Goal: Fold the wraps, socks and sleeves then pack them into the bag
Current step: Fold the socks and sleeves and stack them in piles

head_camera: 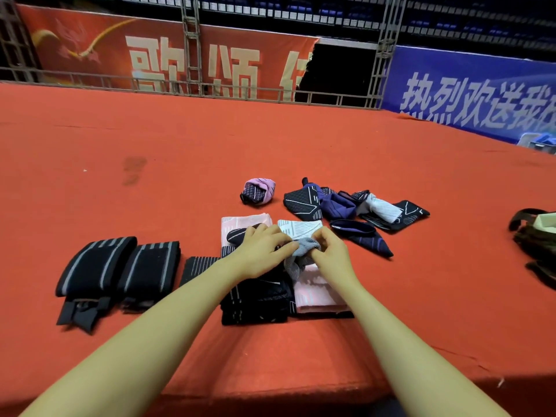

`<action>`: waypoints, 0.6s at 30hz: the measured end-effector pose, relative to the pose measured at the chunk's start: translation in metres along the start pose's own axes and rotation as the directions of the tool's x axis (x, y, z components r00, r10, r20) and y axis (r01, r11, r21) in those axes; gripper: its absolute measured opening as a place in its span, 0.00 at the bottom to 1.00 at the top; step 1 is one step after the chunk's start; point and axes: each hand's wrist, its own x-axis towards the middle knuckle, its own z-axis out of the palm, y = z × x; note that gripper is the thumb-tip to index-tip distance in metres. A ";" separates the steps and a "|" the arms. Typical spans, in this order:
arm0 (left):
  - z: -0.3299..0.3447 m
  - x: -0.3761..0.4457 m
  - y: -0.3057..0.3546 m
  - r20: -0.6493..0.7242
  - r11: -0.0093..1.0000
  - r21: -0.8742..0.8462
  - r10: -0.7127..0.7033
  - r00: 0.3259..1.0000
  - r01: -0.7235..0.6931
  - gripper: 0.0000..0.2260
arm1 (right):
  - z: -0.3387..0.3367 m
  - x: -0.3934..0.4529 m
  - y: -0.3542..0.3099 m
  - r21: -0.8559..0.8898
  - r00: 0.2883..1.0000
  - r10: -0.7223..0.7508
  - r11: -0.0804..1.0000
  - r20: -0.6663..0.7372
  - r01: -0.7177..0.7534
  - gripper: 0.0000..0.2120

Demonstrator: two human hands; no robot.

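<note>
On a red carpeted platform, both hands, left hand and right hand, pinch a grey sock mid-fold; folded wraps lie left of them, an unfolded pile waits beyond, and the bag sits unpacked far right.

Bare red carpet lies open from nine through twelve o'clock. A loose sock pile and rolled pink sock block one o'clock; folded black wraps crowd eight, the bag three.
</note>
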 end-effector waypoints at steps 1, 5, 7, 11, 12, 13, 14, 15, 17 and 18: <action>0.001 0.000 0.003 -0.007 1.000 0.021 -0.016 1.000 0.016 0.17 | 0.000 -0.001 -0.001 0.004 1.000 -0.004 1.000 0.002 0.004 0.09; 0.003 -0.001 0.009 -0.029 0.999 0.034 -0.035 0.999 0.036 0.17 | 0.001 -0.004 -0.002 0.004 1.000 -0.011 1.000 0.006 0.011 0.17; 0.003 -0.003 0.011 -0.088 1.000 -0.016 -0.017 0.996 0.016 0.14 | 0.001 -0.005 -0.001 0.018 1.000 -0.010 1.000 0.000 0.010 0.18; -0.005 -0.004 0.022 -0.163 0.999 0.005 0.042 0.986 -0.042 0.10 | 0.001 -0.006 -0.009 0.086 1.000 -0.031 0.996 -0.003 0.031 0.18; -0.009 -0.004 0.023 -0.169 0.999 0.028 0.036 0.985 -0.032 0.09 | 0.001 -0.006 -0.012 0.112 0.999 -0.038 0.993 0.001 0.037 0.17; -0.013 -0.003 0.023 -0.174 0.998 0.050 0.035 0.984 -0.026 0.09 | 0.002 -0.005 -0.016 0.125 0.999 -0.045 0.991 0.005 0.044 0.17; -0.017 -0.003 0.023 -0.180 0.997 0.069 0.038 0.983 -0.026 0.08 | 0.003 -0.005 -0.020 0.125 0.998 -0.057 0.991 0.011 0.055 0.16; -0.020 -0.002 0.024 -0.186 0.997 0.075 0.041 0.982 -0.028 0.08 | 0.004 -0.005 -0.022 0.112 0.997 -0.070 0.991 0.021 0.068 0.15; -0.028 -0.001 0.024 -0.224 0.998 0.063 0.021 0.974 -0.007 0.08 | 0.003 -0.005 -0.028 0.095 0.992 -0.098 0.991 0.076 0.091 0.12; -0.032 0.000 0.024 -0.253 0.998 0.061 -0.002 0.967 0.018 0.09 | 0.001 -0.005 -0.030 0.106 0.987 -0.106 0.990 0.123 0.093 0.11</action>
